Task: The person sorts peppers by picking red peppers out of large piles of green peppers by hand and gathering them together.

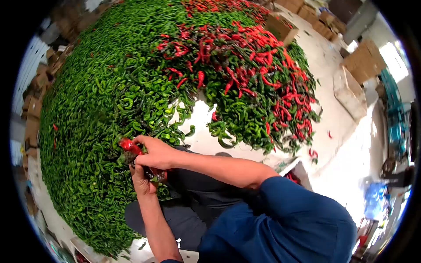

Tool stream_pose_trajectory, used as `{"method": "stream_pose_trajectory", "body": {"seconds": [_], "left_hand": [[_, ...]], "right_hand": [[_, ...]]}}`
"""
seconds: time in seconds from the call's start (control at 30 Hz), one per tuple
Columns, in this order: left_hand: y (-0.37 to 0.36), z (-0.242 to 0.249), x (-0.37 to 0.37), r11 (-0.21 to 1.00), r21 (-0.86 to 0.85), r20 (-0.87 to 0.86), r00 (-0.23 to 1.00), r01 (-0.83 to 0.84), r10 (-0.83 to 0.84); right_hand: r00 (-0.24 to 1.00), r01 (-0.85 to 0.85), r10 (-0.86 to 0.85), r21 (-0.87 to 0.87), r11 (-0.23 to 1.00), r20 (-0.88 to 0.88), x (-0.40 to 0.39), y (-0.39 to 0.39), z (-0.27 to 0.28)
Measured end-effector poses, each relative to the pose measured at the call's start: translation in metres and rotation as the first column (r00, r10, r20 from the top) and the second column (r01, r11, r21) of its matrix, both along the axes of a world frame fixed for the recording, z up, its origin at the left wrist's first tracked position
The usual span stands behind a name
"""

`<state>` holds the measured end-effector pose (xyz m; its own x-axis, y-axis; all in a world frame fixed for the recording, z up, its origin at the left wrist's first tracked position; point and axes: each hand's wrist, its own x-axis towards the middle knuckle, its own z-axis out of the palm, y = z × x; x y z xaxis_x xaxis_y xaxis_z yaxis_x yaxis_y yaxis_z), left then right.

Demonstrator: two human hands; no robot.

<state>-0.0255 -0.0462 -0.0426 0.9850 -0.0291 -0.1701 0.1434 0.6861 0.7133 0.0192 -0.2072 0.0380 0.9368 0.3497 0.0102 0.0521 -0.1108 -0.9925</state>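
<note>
My right hand (157,152) is closed, thumb and fingers pinching a red chili pepper (130,145) with a dark, shrivelled-looking piece below it. Just underneath, my left hand (142,180) touches the right one, its fingers curled around dark red peppers (157,174) that show partly below the right palm. How many peppers lie between the hands is hidden. Both hands are above a broad heap of green chili peppers (87,144), over my bent legs in dark trousers.
A second pile, mixed red and green peppers (258,74), lies beyond a strip of pale floor (199,120). A cardboard box (280,28) stands at its far edge. On the right are a whitish crate (349,92) and another carton (364,61). An open sack (298,173) with red peppers is beside me.
</note>
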Motion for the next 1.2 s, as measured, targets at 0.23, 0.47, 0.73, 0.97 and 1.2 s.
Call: {"method": "stream_pose_trajectory", "body": {"seconds": [0.23,0.47,0.73,0.97,1.2], "left_hand": [[-0.019,0.030,-0.013,0.986,0.076,0.068,0.986,0.149,-0.154],[-0.026,0.025,-0.015,0.977,0.069,0.051,0.977,0.203,-0.206],[-0.030,0.023,-0.005,0.924,0.234,-0.007,0.951,0.303,-0.310],[-0.056,0.043,-0.008,0.946,0.183,-0.154,0.958,0.269,-0.243],[-0.060,0.032,0.002,0.979,-0.104,-0.180,0.965,0.176,-0.193]], "right_hand": [[0.908,0.150,-0.027,-0.264,0.953,0.419,-0.011,-0.009,0.003],[0.940,0.070,0.054,-0.345,0.936,0.337,-0.015,-0.022,0.012],[0.959,0.081,-0.104,0.097,0.992,0.265,-0.012,-0.031,-0.026],[0.897,0.322,-0.345,0.125,0.938,0.276,-0.013,-0.037,-0.043],[0.910,0.414,-0.332,0.505,0.757,-0.249,-0.008,-0.056,-0.029]]}}
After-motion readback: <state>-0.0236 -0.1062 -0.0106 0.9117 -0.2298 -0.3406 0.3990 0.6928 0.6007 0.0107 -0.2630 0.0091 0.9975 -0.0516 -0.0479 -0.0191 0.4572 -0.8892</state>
